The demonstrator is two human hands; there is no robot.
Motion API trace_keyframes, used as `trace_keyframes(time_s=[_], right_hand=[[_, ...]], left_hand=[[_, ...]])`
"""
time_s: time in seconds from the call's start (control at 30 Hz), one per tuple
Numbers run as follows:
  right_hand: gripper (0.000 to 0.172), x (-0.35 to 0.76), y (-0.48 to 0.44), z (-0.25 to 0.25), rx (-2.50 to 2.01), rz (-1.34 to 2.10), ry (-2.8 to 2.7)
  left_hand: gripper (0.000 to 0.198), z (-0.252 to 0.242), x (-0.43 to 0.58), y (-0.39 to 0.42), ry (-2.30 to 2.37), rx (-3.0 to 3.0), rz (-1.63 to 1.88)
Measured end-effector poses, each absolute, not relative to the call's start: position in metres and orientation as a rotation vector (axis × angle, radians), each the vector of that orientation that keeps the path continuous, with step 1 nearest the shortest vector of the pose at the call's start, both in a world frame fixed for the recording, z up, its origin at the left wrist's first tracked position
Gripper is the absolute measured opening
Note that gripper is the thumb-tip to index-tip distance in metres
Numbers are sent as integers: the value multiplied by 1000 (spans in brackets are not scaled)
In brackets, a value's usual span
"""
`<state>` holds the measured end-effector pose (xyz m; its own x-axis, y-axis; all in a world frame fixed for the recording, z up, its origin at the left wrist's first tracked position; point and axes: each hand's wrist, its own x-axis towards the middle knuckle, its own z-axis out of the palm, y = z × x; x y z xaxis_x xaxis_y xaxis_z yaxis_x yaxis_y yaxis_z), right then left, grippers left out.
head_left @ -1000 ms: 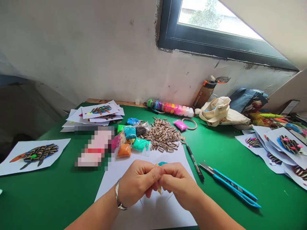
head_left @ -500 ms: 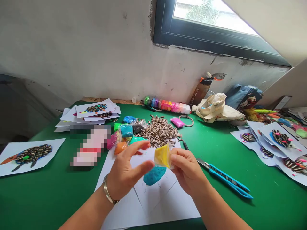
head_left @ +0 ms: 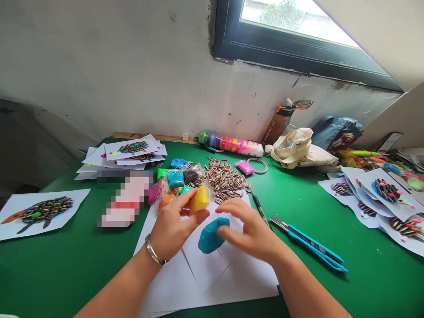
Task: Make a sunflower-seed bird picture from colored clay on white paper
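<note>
Between the thumb and fingers of my left hand (head_left: 175, 225) is a small clear packet of yellow modelling clay (head_left: 199, 199). My right hand (head_left: 253, 229) is empty, its thumb and fingers apart, just right of the packet. Beneath both hands lies white paper (head_left: 172, 282) with pencil lines. On it is a flattened oval of teal clay (head_left: 212, 236), partly covered by my right thumb. Behind my hands is a heap of striped sunflower seeds (head_left: 225, 179). Several clay packets (head_left: 175, 178) in blue, green, pink and orange sit left of the seeds.
A box cutter (head_left: 314, 247), blade showing, and a black pen (head_left: 260, 206) lie right of the paper. Seed pictures (head_left: 389, 194) lie at the right, others (head_left: 132, 150) at the back left. A bottle (head_left: 280, 123) and cloth bag (head_left: 298, 148) stand by the wall.
The yellow clay packet has passed from my right hand to my left and moved slightly left and up. My right hand has opened.
</note>
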<state>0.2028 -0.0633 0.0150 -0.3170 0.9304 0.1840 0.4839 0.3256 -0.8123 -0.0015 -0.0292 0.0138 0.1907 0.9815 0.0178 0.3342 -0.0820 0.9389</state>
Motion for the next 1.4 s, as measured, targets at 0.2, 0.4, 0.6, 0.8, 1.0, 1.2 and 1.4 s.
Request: trace_keyframes(time_s=[0.2, 0.4, 0.6, 0.8, 1.0, 1.2, 1.4], right_hand=[[58, 176, -83, 9, -1125, 633, -2586], [52, 161, -76, -11, -1340, 367, -2508], [47, 156, -66, -26, -1460, 297, -2260], [24, 177, -58, -13, -1342, 831, -1430], [26, 192, -54, -4, -1154, 1268, -1043], [26, 189, -59, 2, -1142, 1335, -1106], [19, 187, -59, 3, -1195, 1409, -1086]], left_hand=[[75, 11, -3, -22, 1269, 1431, 971], [72, 11, -2, -21, 1224, 1411, 993], [77, 11, -3, -20, 1259, 1417, 984], [75, 9, -4, -22, 1309, 1532, 924], [51, 2, 2, -28, 1311, 1977, 907], [40, -2, 2, -30, 1254, 2246, 935], [32, -1, 3, -32, 1210, 2276, 930]])
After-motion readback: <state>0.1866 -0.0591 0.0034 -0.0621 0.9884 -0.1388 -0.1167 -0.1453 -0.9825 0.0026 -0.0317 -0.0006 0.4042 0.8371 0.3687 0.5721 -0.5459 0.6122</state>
